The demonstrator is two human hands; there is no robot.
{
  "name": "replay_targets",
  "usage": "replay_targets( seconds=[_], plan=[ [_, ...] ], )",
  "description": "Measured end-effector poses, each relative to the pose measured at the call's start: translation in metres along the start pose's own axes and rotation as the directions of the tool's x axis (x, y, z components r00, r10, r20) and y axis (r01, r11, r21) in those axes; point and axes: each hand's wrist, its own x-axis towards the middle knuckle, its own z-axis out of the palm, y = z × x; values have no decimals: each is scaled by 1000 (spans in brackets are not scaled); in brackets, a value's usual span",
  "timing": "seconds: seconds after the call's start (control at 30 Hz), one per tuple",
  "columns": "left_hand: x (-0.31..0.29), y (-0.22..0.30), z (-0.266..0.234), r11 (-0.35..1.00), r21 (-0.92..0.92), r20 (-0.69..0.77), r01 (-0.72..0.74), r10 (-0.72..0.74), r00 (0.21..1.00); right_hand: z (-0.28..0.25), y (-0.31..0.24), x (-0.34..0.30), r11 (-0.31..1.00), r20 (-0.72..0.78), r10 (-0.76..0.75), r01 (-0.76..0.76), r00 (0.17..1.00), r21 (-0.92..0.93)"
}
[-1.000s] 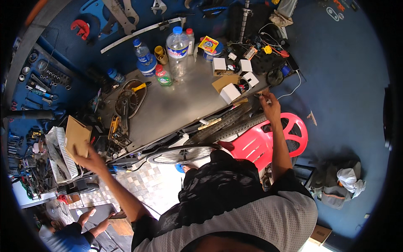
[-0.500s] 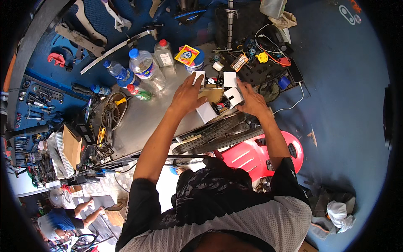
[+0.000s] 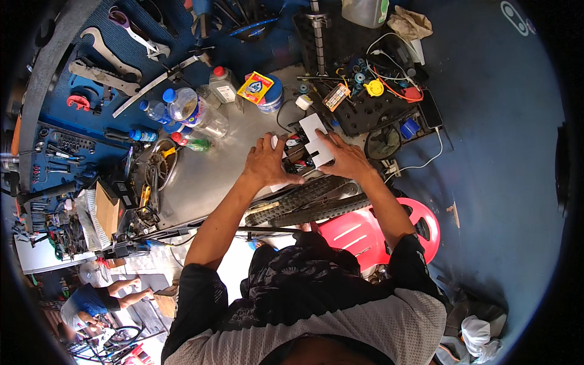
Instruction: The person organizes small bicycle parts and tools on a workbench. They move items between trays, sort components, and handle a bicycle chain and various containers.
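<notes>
Small white boxes (image 3: pixel 312 125) sit in two groups on the metal bench, with dark, partly coloured parts (image 3: pixel 296 146) between them. My left hand (image 3: pixel 263 163) curves round the left group, fingers at its far end and thumb at the near end; it covers most of those boxes. On the other side my right hand (image 3: pixel 348 159) grips the right group, fingers and thumb against the outer edge. Two boxes there lie end to end, and the nearer one has a dark notch. What the parts between the hands are, I cannot make out.
Plastic bottles (image 3: pixel 182 106) and a blue-lidded tub (image 3: pixel 272 97) with a yellow packet stand far left. A black tray (image 3: pixel 359 115) of small parts and cables lies right. Knobbly tyres (image 3: pixel 304 201) and a red chair (image 3: pixel 359 237) are nearer. Another person (image 3: pixel 91 304) sits lower left.
The two right boxes, apart and at angles before, now lie in line. My hands have moved nearer me, and the left and right groups stand closer together. The view has shifted slightly.
</notes>
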Motion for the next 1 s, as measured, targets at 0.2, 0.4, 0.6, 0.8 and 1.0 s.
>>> replay_targets(
  seconds=[0.2, 0.4, 0.6, 0.8, 1.0],
  plan=[
    [5, -11, 27, 977, 153, 90, 148, -163, 983, 32, -22, -3, 996, -106, -57, 65, 993, 67],
    [-32, -60, 23, 947, 238, 133, 215, -252, 959, 65, -63, 5, 961, -165, -195, 222, 967, 166],
    [-83, -120, 21, 916, 278, 162, 290, -342, 926, 91, -121, 18, 923, 87, -303, 270, 949, 273],
    [-137, -192, 33, 861, 330, 161, 387, -455, 876, 81, -126, 72, 875, -211, -311, 366, 927, 318],
    [-173, -228, 50, 863, 200, 78, 464, -486, 870, -7, -120, 166, 979, -316, 180, -138, 932, 153]
  ],
)
